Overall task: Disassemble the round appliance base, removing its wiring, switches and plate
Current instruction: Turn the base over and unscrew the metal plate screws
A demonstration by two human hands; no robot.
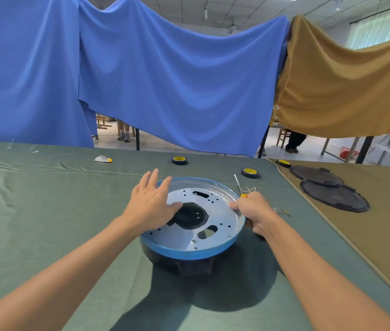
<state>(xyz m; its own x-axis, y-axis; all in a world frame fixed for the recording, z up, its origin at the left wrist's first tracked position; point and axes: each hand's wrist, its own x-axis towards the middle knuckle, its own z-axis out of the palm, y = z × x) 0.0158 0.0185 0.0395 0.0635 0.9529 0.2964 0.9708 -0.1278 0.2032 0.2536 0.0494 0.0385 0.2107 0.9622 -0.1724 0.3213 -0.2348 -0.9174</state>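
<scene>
Left wide green cloth [46, 211] open to the left of the round base [189, 250] and in front of it. Blocked the middle with the base, left hand [151, 204] flat over its top, right hand [252, 209] gripping the right rim. Crowded the far right side with loose wires [246, 188] and a tape roll [250, 173]. Closed the back with a blue curtain [177, 91]; had two black discs [332, 195] well apart on the right.

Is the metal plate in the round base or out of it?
In. The plate lies flat inside the blue-rimmed base, with the left hand resting on it.
</scene>
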